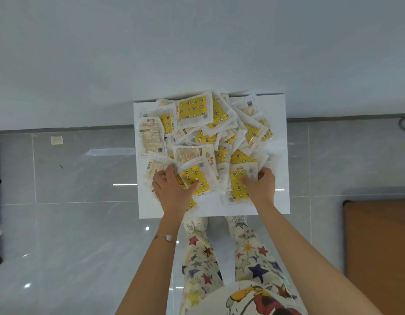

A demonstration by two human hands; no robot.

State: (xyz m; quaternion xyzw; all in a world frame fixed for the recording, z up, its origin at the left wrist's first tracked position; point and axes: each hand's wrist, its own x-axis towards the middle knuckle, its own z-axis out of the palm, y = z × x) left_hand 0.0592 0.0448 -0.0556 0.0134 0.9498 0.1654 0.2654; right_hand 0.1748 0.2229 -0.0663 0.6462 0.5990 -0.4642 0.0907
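**Slick, light sachets heaped on the surface**

Head view: the sachet pile (210, 133) covers the white surface (281, 155). The left hand (174, 192) lies with fingers (160, 176) spread over the near sachets. The right hand (262, 187) pinches a yellow sachet (236, 189) at its edge. The limp film likely slides, so grip the sealed borders.

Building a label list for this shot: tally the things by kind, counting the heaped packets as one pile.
Pile of packets: 1
White table: 1
Hands: 2, left hand and right hand
Bracelet: 1
Total: 5

Both arms extended forward; left hand (174, 189), right hand (261, 185) palm-down.
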